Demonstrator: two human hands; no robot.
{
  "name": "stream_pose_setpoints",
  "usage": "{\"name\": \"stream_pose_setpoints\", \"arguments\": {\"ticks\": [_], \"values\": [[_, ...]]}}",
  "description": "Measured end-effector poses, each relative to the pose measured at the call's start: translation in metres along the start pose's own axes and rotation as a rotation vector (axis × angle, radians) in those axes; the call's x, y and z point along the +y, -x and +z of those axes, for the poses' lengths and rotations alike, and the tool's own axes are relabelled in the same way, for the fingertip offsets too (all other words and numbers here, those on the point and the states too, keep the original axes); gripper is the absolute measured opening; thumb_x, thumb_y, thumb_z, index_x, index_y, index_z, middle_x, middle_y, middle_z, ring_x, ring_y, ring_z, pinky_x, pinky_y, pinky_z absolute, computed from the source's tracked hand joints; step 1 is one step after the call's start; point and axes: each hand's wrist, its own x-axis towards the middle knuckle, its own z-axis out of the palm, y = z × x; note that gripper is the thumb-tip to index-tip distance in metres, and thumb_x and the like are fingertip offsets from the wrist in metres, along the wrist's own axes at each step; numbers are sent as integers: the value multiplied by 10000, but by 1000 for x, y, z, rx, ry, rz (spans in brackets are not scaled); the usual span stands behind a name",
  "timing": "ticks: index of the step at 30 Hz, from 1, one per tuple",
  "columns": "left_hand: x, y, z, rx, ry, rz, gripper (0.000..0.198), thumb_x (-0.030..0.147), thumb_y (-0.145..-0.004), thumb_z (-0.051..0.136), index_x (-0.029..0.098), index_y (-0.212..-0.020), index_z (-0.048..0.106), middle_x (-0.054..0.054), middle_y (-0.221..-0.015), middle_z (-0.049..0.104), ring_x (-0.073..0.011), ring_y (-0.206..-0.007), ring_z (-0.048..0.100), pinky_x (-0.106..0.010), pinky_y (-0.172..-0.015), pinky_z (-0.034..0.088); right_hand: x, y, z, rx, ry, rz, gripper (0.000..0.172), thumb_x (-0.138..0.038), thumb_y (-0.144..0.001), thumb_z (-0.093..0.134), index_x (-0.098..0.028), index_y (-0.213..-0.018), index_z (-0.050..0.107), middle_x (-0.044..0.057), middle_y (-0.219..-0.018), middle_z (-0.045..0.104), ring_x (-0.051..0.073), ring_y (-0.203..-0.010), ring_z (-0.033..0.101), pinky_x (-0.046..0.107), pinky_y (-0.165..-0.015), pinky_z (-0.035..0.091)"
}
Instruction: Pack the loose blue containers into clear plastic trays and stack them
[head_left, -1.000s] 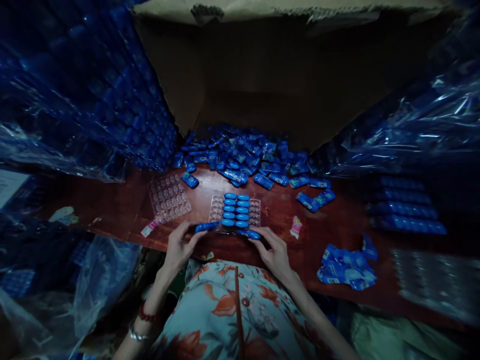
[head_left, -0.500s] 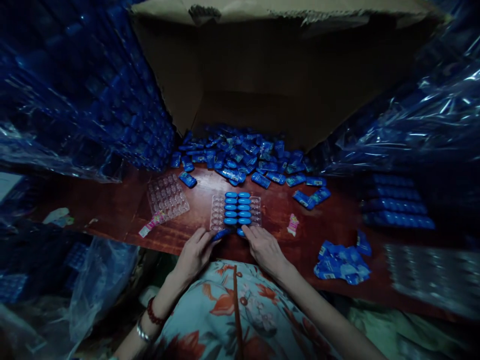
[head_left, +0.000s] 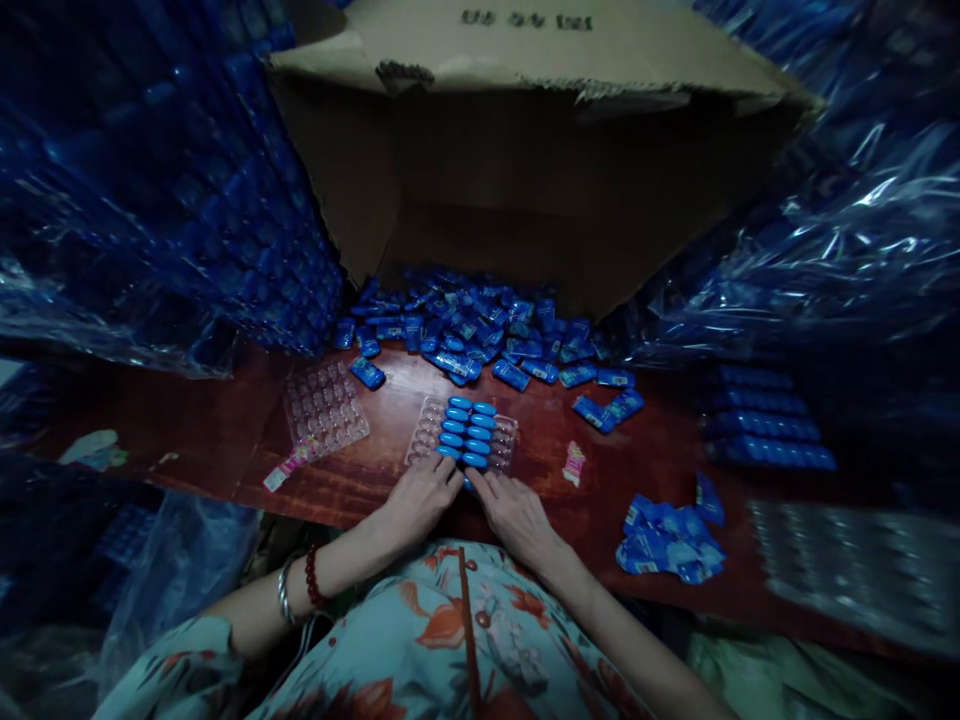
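A clear plastic blister tray lies on the table before me, its two middle columns filled with glossy blue capsule-shaped pieces. My left hand reaches over the tray's near edge, fingers bent together at the lowest piece of the left column; what is under them is hidden. Close beside it, my right hand has its fingers drawn together at the near end of the right column. A small bit of blue shows at the right fingertips, mostly covered.
Blue wrapped packets spill from a cardboard box at the back. An unfilled clear tray lies left, a pink wrapper right. Crumpled blue wrappers, stacked blue-filled trays and more clear trays stand further right.
My left hand has moved right, from the blue piece beside the tray's near edge onto the lower left column. The tray has tilted slightly, and the view has shifted a little.
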Motion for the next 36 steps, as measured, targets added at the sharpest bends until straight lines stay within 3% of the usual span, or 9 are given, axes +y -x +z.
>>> {"name": "stream_pose_setpoints", "arguments": {"ticks": [4, 7, 12, 15, 18, 23, 27, 31, 36], "values": [[3, 3, 5, 64, -23, -4, 209, 93, -845, 472, 157, -1015, 575, -92, -954, 609, -224, -897, 571, -333, -747, 506, 10, 11, 6, 185, -117, 49, 368, -228, -928, 426, -173, -1286, 493, 47, -810, 662, 143, -703, 621, 260, -673, 469], [-2, 12, 13, 267, 58, -19, 298, 179, -890, 464, 182, -1185, 503, -89, -1008, 607, -201, -885, 579, -314, -753, 507, 43, 0, 5, 288, -222, 223, 326, -221, -935, 378, -212, -1205, 560, 58, -904, 676, 145, -771, 628, 264, -723, 478], [-51, 6, 13, 578, 138, -272, 274, 207, -927, 382, 173, -1152, 534, -113, -1027, 590, -192, -912, 580, -294, -786, 490, 107, -66, -2, 167, -39, 451, 338, -274, -935, 328, -179, -1135, 583, 101, -1005, 628, 224, -963, 540, 326, -795, 455], [-98, -12, 0, 490, 5, -626, 310, 307, -903, 451, 124, -1136, 544, -161, -1034, 571, -261, -935, 564, -369, -800, 475, 114, -109, -5, -111, 92, 401, 326, -235, -901, 394, -128, -1165, 551, 151, -1038, 609, 264, -993, 513, 344, -773, 438], [-127, -31, -11, 296, -117, -828, 439, 409, -846, 537, 93, -1151, 528, -195, -1031, 550, -310, -943, 551, -391, -769, 467, 108, -128, -8, -230, 118, 385, 363, -117, -846, 416, -85, -1193, 516, 186, -1012, 605, 263, -931, 554, 324, -707, 431], [-125, -44, -5, 129, -161, -793, 281, 127, -873, 368, 65, -1089, 538, -200, -1049, 533, -273, -915, 573, -339, -735, 468, 123, -97, -17, -189, -31, 450, 446, -136, -830, 420, -120, -1275, 429, 135, -955, 622, 209, -744, 602, 303, -643, 430], [-124, -43, 5, 151, -194, -706, 302, 130, -856, 376, 86, -1119, 517, -215, -1123, 497, -292, -940, 561, -357, -723, 478, 130, -52, -19, 107, -712, 651, 472, -357, -814, 494, -188, -1244, 399, -13, -703, 590, 166, -562, 577, 296, -569, 464], [-127, -36, 4, 212, -43, -648, 308, 186, -822, 468, 90, -1110, 519, -212, -1133, 482, -300, -931, 571, -373, -721, 492, 110, -29, -12, 298, -1248, 771, 667, -451, -744, 593, -220, -1303, 311, -30, -735, 609, 177, -579, 628, 330, -572, 521], [-114, -10, -1, 434, 386, -484, 342, 181, -854, 425, 138, -1183, 508, -136, -1119, 583, -230, -978, 595, -367, -877, 472, 98, -22, -3, 390, -1297, 939, 593, -477, -710, 635, -194, -1199, 456, -27, -697, 602, 156, -518, 608, 306, -519, 516]]}}
